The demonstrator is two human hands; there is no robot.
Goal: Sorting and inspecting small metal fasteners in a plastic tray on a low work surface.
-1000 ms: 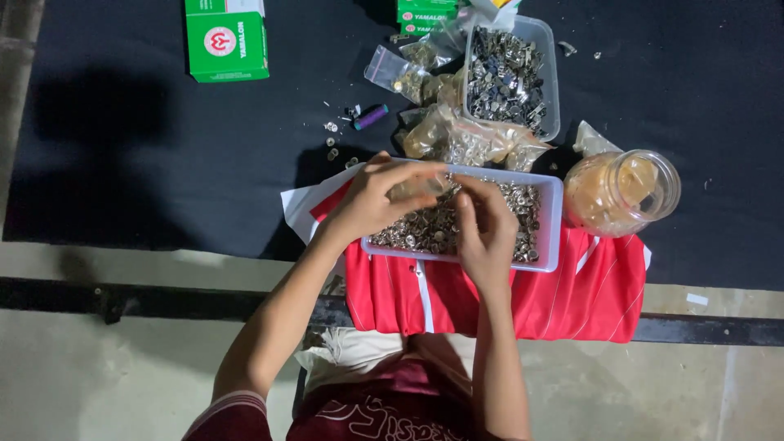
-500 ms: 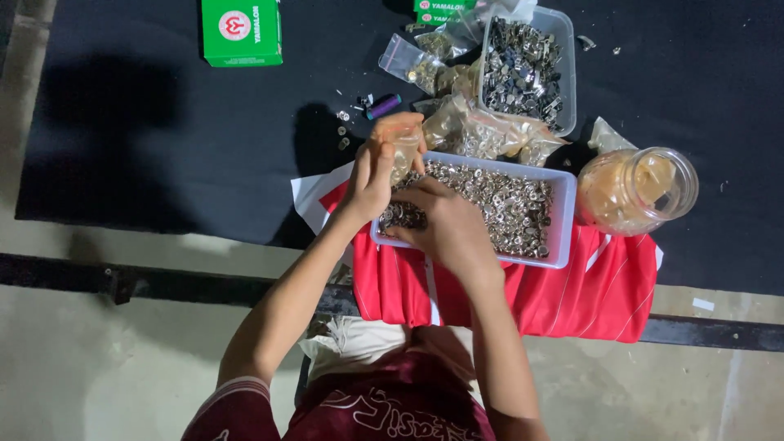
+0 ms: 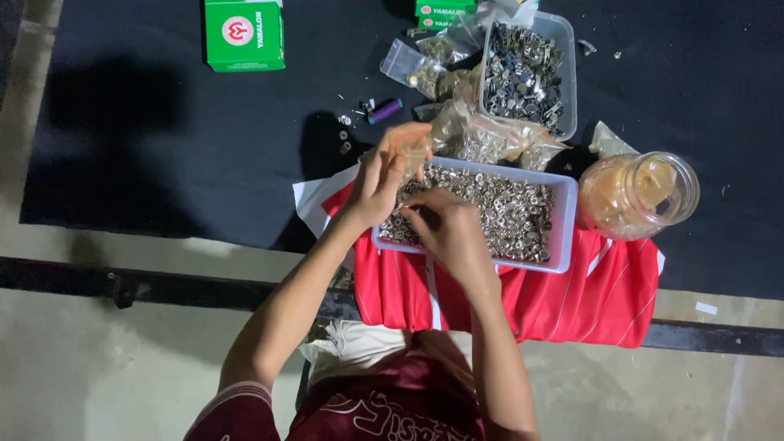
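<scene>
Left hand (image 3: 384, 175) raised over the near-left corner of the tray (image 3: 563, 233), fingers closed around a small clear bag (image 3: 415, 152); right hand (image 3: 445, 229) lies palm-down over the metal bits (image 3: 506, 212) in the tray, fingertips curled at the left end, whether pinching a piece I cannot tell. Tray sits on red cloth (image 3: 572, 302) at the near edge of the black mat (image 3: 163, 147), jar (image 3: 641, 194) just beside its right end. Behind it, filled bags (image 3: 482, 139), a second tray (image 3: 527, 69), a purple cylinder (image 3: 385, 110); green box (image 3: 243, 34) at the far edge.
</scene>
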